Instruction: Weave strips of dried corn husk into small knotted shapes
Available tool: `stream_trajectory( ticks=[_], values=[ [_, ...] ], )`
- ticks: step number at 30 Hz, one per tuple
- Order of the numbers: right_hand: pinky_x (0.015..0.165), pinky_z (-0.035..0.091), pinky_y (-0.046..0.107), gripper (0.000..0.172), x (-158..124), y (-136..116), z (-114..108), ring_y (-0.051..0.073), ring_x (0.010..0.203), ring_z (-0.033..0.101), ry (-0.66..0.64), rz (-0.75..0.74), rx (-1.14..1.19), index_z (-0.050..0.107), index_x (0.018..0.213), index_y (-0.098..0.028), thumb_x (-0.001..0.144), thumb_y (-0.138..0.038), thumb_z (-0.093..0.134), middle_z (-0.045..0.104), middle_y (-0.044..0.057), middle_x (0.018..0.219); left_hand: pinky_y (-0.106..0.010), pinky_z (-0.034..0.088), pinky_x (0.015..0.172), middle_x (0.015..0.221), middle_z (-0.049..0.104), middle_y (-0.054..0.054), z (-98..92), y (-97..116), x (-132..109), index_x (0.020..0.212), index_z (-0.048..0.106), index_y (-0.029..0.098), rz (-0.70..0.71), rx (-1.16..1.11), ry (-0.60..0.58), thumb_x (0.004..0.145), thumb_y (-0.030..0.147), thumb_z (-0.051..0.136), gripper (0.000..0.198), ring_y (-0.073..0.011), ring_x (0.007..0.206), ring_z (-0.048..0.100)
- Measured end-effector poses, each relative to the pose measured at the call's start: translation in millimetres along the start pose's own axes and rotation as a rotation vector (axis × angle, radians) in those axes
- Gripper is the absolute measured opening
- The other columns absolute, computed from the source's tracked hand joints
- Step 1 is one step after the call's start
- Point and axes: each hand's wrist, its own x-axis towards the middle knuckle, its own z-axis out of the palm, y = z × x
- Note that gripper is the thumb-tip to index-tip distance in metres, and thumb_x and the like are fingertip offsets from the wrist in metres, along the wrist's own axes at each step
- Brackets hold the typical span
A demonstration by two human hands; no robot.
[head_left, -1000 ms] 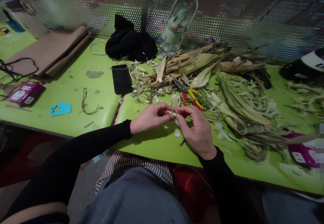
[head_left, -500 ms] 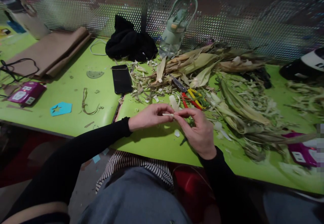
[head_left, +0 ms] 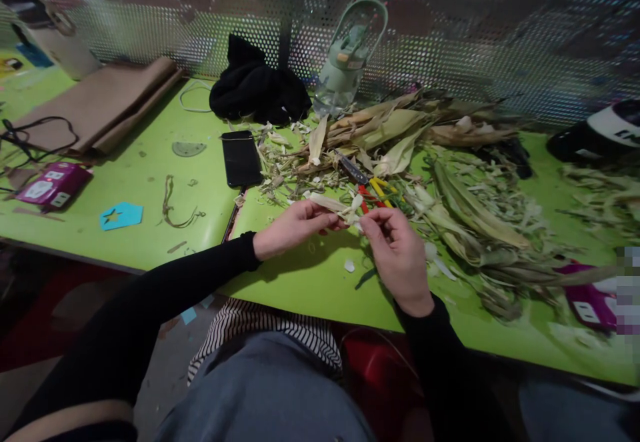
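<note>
Between my hands, just above the green table, is a pale strip of corn husk [head_left: 327, 203]. My left hand [head_left: 300, 227] pinches it near its middle, thumb toward me. At its right end, the fingertips of my right hand [head_left: 397, 252] are closed on the same pale husk. Behind my right hand lie pliers [head_left: 363, 179] with red and yellow handles, partly covered by husk bits. Beyond them spreads a heap of dried corn husks [head_left: 395, 129]. A small white scrap [head_left: 349, 266] rests on the table below my hands.
A black phone [head_left: 241, 159] lies left of the husk scraps. Behind it are a black cloth [head_left: 257, 89] and a green water bottle [head_left: 343, 72]. Brown folded paper [head_left: 105, 102] and a purple power socket [head_left: 54, 185] are at left. A perforated metal screen [head_left: 200, 22] edges the table.
My right hand has shifted slightly to the right, away from my left. The husk piece, earlier seen as a thin edge, now shows wider and turned up between my fingers.
</note>
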Motion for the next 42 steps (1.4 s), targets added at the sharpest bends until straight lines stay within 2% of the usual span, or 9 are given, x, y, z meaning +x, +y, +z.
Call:
stream_trajectory(
  ticks=[3, 6, 12, 19, 26, 29, 32, 37, 42],
  values=[
    [0.052, 0.047, 0.025, 0.023, 3, 3, 0, 0.013, 0.06, 0.057, -0.069, 0.115, 0.163, 0.062, 0.099, -0.021, 0.093, -0.043, 0.06, 0.064, -0.001, 0.075, -0.024, 0.046, 0.074, 0.083, 0.069, -0.002, -1.0, 1, -1, 0.093, 0.065, 0.01, 0.005, 0.008, -0.032, 0.093, 0.013, 0.058, 0.007, -0.0099, 0.077, 0.063],
    [0.052, 0.048, 0.024, 0.024, 4, 3, 1, 0.012, 0.059, 0.058, -0.145, 0.137, 0.246, 0.064, 0.097, -0.022, 0.093, -0.045, 0.06, 0.064, -0.002, 0.072, -0.026, 0.047, 0.075, 0.082, 0.07, -0.003, -0.3, -2, -2, 0.094, 0.066, 0.01, -0.003, 0.024, -0.109, 0.092, 0.015, 0.06, 0.008, -0.0103, 0.075, 0.063],
    [0.051, 0.048, 0.024, 0.02, -2, -4, 5, 0.012, 0.057, 0.058, -0.065, 0.088, 0.202, 0.065, 0.092, -0.022, 0.092, -0.042, 0.063, 0.066, -0.002, 0.071, -0.023, 0.051, 0.072, 0.083, 0.07, -0.002, 4.1, -8, -2, 0.099, 0.065, 0.011, 0.019, -0.001, -0.233, 0.086, 0.018, 0.069, 0.015, -0.0088, 0.074, 0.064],
    [0.056, 0.047, 0.025, 0.025, 1, -4, 0, 0.012, 0.058, 0.057, 0.085, 0.039, 0.072, 0.064, 0.086, -0.022, 0.097, -0.043, 0.055, 0.06, -0.003, 0.065, -0.029, 0.055, 0.082, 0.094, 0.074, -0.008, 1.6, -3, -7, 0.098, 0.068, 0.011, 0.0, 0.046, -0.34, 0.09, 0.018, 0.066, 0.012, -0.012, 0.083, 0.069],
    [0.056, 0.044, 0.026, 0.02, -5, -2, 9, 0.015, 0.058, 0.062, 0.085, -0.135, -0.222, 0.056, 0.089, -0.024, 0.101, -0.037, 0.047, 0.067, 0.0, 0.07, -0.025, 0.048, 0.075, 0.09, 0.067, -0.003, 7.1, -6, -9, 0.097, 0.065, 0.013, 0.118, 0.271, -0.189, 0.085, 0.023, 0.07, 0.016, -0.0108, 0.078, 0.06],
    [0.055, 0.043, 0.027, 0.017, -7, 0, 12, 0.016, 0.058, 0.064, 0.094, -0.174, -0.256, 0.055, 0.093, -0.024, 0.1, -0.038, 0.049, 0.068, 0.0, 0.07, -0.025, 0.046, 0.071, 0.086, 0.064, -0.003, 8.1, -4, -12, 0.096, 0.063, 0.013, 0.127, 0.328, -0.202, 0.088, 0.032, 0.067, 0.021, -0.011, 0.076, 0.057],
    [0.052, 0.042, 0.027, 0.018, -8, -2, 13, 0.016, 0.053, 0.062, 0.081, -0.143, -0.218, 0.055, 0.098, -0.023, 0.098, -0.041, 0.051, 0.066, -0.001, 0.064, -0.025, 0.046, 0.069, 0.08, 0.062, -0.002, 8.6, -6, -12, 0.097, 0.06, 0.013, 0.127, 0.313, -0.229, 0.088, 0.035, 0.066, 0.025, -0.0111, 0.072, 0.056],
    [0.047, 0.037, 0.026, 0.026, -8, -6, 9, 0.013, 0.044, 0.05, 0.009, 0.017, -0.083, 0.054, 0.103, -0.022, 0.097, -0.047, 0.051, 0.054, -0.006, 0.054, -0.022, 0.043, 0.065, 0.076, 0.061, 0.0, 12.1, -10, -10, 0.089, 0.058, 0.013, 0.132, 0.307, -0.178, 0.085, 0.023, 0.066, 0.014, -0.0082, 0.068, 0.053],
    [0.044, 0.033, 0.026, 0.031, -5, -4, 2, 0.012, 0.044, 0.043, -0.005, 0.103, 0.047, 0.055, 0.103, -0.022, 0.096, -0.053, 0.052, 0.05, -0.006, 0.058, -0.022, 0.044, 0.063, 0.07, 0.062, 0.002, 12.0, -2, -11, 0.091, 0.055, 0.013, 0.039, 0.104, -0.171, 0.088, 0.027, 0.066, 0.018, -0.0078, 0.063, 0.057]
  ],
)
